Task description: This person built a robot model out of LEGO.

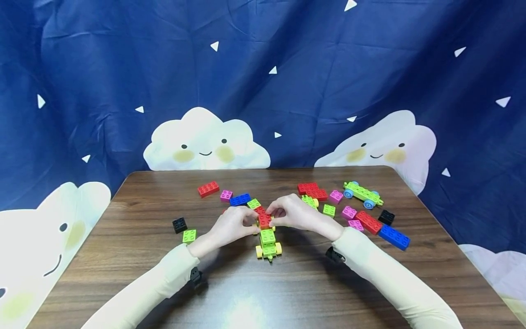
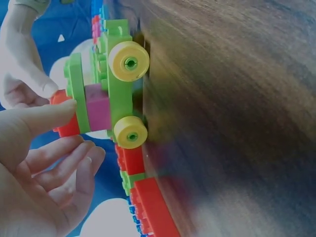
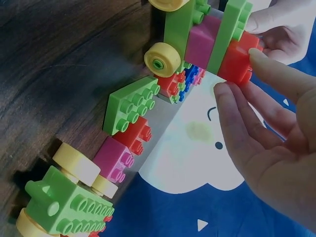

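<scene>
In the head view a small car of toy bricks stands mid-table. Its green wheeled base point(image 2: 121, 98) has yellow wheels point(image 2: 129, 61) and carries a pink brick point(image 2: 98, 106), with a green brick point(image 2: 77, 94) over that. On top lies a red brick point(image 1: 263, 218). My left hand point(image 1: 232, 227) pinches this red brick from the left, thumb on its near side. From the right, my right hand point(image 1: 297, 214) holds the same brick between thumb and fingertips. Nearer me, another green brick point(image 1: 268, 236) sits on the car's front. The hands partly cover the car's middle.
Red bricks point(image 1: 313, 192), a second yellow-wheeled green base point(image 1: 309, 201) and a blue-wheeled green base point(image 1: 363, 193) lie to the right, with a blue brick point(image 1: 394, 236) nearer. A black brick point(image 1: 179, 225) and a green brick point(image 1: 189, 236) lie left; another blue brick point(image 1: 240, 199) is behind.
</scene>
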{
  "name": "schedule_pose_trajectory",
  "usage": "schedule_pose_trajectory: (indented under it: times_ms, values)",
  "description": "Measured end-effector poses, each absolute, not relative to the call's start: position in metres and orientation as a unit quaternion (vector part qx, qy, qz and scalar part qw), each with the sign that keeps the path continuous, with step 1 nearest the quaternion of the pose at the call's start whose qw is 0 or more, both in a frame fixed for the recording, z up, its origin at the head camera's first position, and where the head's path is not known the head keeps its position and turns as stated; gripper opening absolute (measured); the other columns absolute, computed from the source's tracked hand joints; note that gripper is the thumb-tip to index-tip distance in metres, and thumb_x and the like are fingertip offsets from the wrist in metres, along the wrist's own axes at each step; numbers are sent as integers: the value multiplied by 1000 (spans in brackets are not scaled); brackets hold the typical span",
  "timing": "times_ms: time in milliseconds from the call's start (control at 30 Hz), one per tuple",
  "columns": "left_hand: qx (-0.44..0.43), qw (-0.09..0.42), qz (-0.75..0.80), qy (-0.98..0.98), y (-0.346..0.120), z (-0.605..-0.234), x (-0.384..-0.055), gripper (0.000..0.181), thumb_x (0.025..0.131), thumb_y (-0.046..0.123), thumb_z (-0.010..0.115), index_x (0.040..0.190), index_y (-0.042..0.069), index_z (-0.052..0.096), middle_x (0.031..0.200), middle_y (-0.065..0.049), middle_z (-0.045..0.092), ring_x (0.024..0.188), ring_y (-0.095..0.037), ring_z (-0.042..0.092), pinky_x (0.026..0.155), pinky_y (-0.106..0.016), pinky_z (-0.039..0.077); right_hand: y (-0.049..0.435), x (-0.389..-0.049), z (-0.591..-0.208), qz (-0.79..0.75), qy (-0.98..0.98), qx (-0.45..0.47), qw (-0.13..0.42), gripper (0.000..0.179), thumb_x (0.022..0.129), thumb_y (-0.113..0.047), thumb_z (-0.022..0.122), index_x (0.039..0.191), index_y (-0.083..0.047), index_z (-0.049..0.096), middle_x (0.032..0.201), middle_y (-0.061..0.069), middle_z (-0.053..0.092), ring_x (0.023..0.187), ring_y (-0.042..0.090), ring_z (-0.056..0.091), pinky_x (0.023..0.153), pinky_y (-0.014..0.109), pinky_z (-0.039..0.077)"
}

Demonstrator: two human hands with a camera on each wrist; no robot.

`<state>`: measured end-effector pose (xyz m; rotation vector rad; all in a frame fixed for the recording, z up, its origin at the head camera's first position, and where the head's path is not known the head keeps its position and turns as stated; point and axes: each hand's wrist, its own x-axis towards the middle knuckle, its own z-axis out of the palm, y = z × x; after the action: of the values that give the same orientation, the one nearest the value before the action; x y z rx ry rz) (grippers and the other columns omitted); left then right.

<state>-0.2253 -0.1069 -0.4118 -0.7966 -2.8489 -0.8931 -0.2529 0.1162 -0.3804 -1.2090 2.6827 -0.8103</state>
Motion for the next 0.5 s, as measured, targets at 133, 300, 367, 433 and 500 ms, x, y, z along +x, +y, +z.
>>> schedule_pose_trajectory:
  times_ms: [133, 300, 367, 433, 500]
  values:
    - [-267, 30, -295, -917, -106, -410, -226, 31, 80, 32, 82, 104, 13, 76, 99, -3, 77, 79, -14, 70, 68, -24, 54, 119, -253, -379, -264, 873, -409, 38, 24, 82, -13, 79, 104, -3, 74, 97, 10, 76, 78, 10, 68, 76, 30, 60]
    - [-274, 33, -297, -914, -106, -410, -226, 31, 80, 35, 82, 103, 15, 76, 99, -3, 78, 80, -14, 70, 69, -25, 55, 127, -253, -373, -266, 880, -392, 30, 28, 85, -18, 78, 108, -3, 73, 101, 12, 76, 82, 13, 69, 77, 28, 60]
    - [-272, 30, -299, -914, -105, -411, -226, 31, 80, 36, 82, 103, 15, 75, 99, -3, 78, 81, -14, 71, 71, -26, 56, 132, -254, -371, -262, 886, -382, 21, 29, 85, -20, 78, 109, -3, 73, 102, 12, 76, 84, 14, 70, 77, 29, 60]
    - [-272, 27, -300, -914, -105, -411, -226, 31, 80, 36, 81, 103, 15, 75, 99, -4, 77, 81, -15, 71, 73, -27, 57, 138, -255, -369, -255, 893, -372, 7, 30, 85, -21, 78, 110, -4, 73, 103, 11, 76, 85, 15, 70, 77, 31, 60]
    - [-271, 23, -302, -914, -104, -411, -226, 32, 81, 36, 81, 104, 15, 75, 99, -4, 77, 82, -15, 71, 74, -28, 57, 145, -258, -368, -250, 896, -367, -10, 29, 85, -21, 77, 109, -4, 73, 104, 11, 76, 86, 18, 71, 78, 35, 60]
